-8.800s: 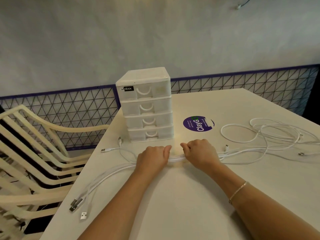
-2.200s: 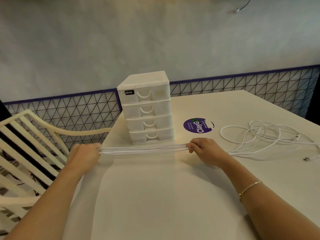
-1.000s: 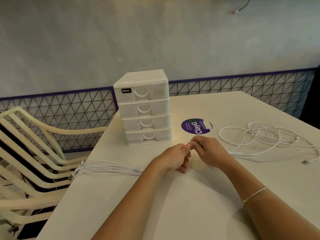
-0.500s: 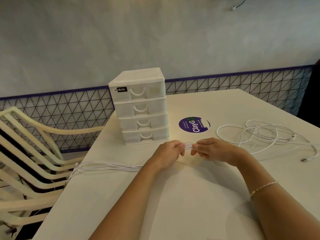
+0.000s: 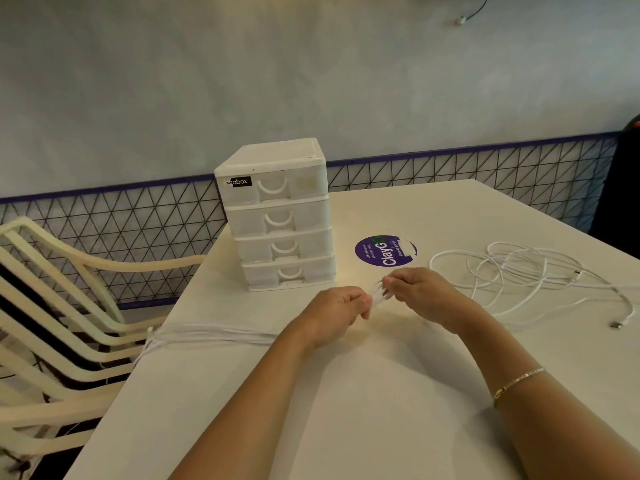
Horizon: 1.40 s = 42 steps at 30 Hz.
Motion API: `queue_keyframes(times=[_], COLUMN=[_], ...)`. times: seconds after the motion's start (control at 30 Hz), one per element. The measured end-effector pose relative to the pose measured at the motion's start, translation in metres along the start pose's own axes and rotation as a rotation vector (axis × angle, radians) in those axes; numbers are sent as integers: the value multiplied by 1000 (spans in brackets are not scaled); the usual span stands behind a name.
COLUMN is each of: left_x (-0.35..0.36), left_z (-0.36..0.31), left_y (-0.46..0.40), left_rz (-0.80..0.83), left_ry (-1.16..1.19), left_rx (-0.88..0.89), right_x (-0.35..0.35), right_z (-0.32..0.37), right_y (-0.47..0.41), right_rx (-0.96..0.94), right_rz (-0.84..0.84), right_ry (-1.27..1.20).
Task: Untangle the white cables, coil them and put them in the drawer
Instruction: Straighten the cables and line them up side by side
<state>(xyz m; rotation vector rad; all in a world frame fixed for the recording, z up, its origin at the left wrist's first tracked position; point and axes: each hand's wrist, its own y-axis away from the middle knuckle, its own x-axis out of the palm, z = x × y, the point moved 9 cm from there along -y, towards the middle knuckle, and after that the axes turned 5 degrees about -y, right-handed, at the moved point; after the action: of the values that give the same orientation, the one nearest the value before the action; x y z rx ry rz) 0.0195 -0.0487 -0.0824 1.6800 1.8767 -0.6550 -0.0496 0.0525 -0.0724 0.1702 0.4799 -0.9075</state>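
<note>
Cables (image 5: 512,271): white
Drawer unit (image 5: 280,216): white, black label
Sticker (image 5: 384,250), right of drawer unit: purple, white lettering
Fence (image 5: 104,233): black triangle mesh, purple rail

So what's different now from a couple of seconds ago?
The left hand came back in from the table's left edge and now pinches the cable bundle close beside the right hand. The straightened stretch now trails off the left edge. The drawer unit stayed shut.

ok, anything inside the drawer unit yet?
Cannot tell. All four drawers of the drawer unit are closed and the fronts show no contents. The white cables lie on the table, pinched by both hands.
</note>
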Motion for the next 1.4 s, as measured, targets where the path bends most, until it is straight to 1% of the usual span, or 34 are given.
queue_keyframes(times=[0.07,0.13,0.23,0.33,0.4,0.47,0.63,0.77,0.87,0.9,0.93,1.03,1.1,1.13,1.2,1.27,1.3,1.33,1.4], left_x=[-12,-16,-14,-17,-21,-22,-12,-3,-3,-7,-14,-36,-37,-36,-31,-18,-12,-11,-20], left_z=[7,10,12,11,8,6,4,0,-9,-10,-9,1,3,3,0,-2,-2,0,9], left_y=[-2,-2,-1,0,2,3,9,11,10,8,6,0,-2,-2,1,5,7,10,13], left_rz=[-98,-149,-126,-122,-133,-122,-17,46,79,52,-4,-211,-252,-256,-207,-58,6,33,7], left_ry=[-31,-35,-80,-97,-99,-98,-97,-67,-64,-71,-70,15,66,91,124,117,100,74,14], left_rx=[-22,-33,-38,-36,-21,-8,-30,-30,-13,-14,-23,-68,-77,-73,-52,-20,-17,-28,-53], right_x=[12,21,23,19,17,12,2,-6,-14,-16,-16,3,12,11,0,-12,-14,-12,-7], right_z=[-2,-9,-15,-18,-19,-18,-14,3,9,10,9,10,10,10,7,2,2,2,5], right_y=[2,6,10,14,16,15,5,0,1,0,0,3,5,4,2,0,-1,-1,0], right_rx=[42,117,186,193,186,166,119,-35,-97,-102,-102,-99,-100,-101,-90,-81,-82,-85,-107], right_rz=[120,221,287,342,350,309,99,-115,-258,-265,-237,-35,55,63,-5,-110,-128,-122,-112], right_ry=[52,70,-25,4,-21,-44,-102,-37,-36,-51,-73,-66,-70,-104,-207,-278,-266,-220,-106])
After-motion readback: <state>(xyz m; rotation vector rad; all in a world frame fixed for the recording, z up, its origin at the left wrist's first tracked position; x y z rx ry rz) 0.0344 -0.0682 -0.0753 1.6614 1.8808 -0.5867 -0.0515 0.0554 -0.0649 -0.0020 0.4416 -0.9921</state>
